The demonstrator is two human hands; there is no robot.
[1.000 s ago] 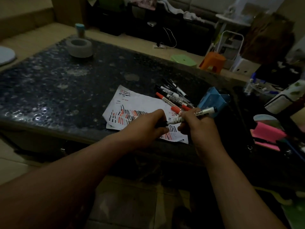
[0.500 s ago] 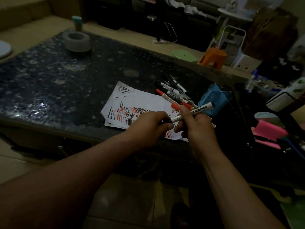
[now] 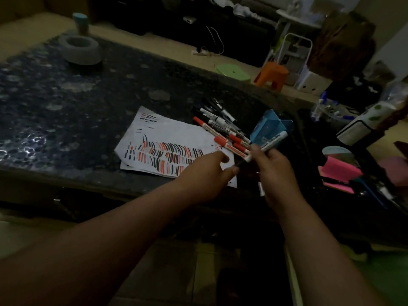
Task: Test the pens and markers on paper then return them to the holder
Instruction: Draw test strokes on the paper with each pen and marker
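My right hand [image 3: 278,173] grips the white marker [image 3: 272,142]; my left hand [image 3: 205,173], now drawn back, pinches its dark cap [image 3: 241,164], so uncapping appears begun.

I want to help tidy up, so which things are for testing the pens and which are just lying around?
For the job:
paper with test strokes
pile of pens and markers
blue holder
white marker, held by the right hand
left hand, at the marker's dark end

Just lying about:
grey roll
green lid
orange stool
pink notes
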